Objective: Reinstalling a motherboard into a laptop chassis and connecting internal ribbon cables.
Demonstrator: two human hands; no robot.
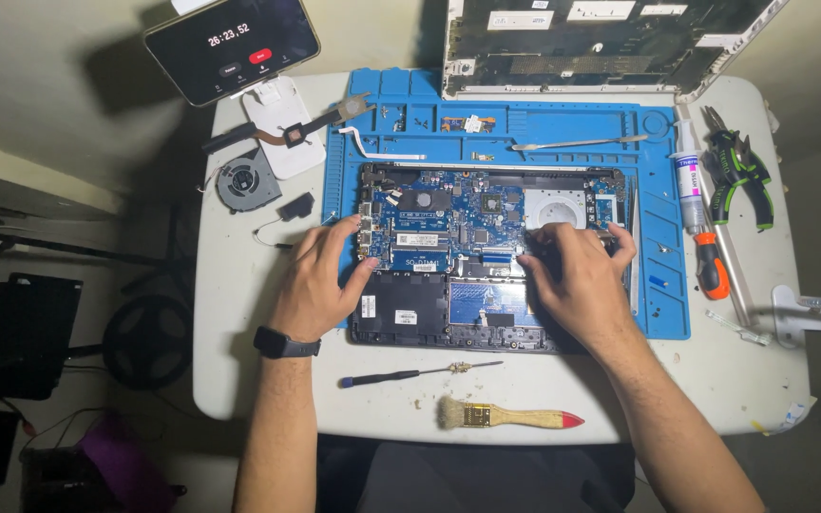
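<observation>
Laptop base [491, 256] lies opened up on the blue repair mat [662, 285], mid-desk, w/ the blue motherboard [448, 223] exposed and still seated in the shell. Judging by what's out already, teardown looks well along: cooling fan [247, 183] sits off the mat at the left, heatpipe assy [306, 128] lies near the phone stand, a ribbon cable [377, 149] and small parts sit in the mat's trays, and the detached white cover [601, 43] stands at the desk's far edge. Board, black battery block [399, 309] and the rest of the shell remain in place.

Left hand [320, 280] rests flat on the base's left edge, fingers spread, gripping nothing. Right hand [577, 275] is curled over the board's right side; whether its grip closes on a part can't be told.

Desk [258, 380] is white, rounded. On it: screwdriver [415, 373], brush w/ red-tipped handle [510, 415], paste syringe [688, 180], green-handled pliers [741, 176], metal spudger [577, 143], phone showing a timer [232, 43]. Room is dim; dark gear on the floor at left.
</observation>
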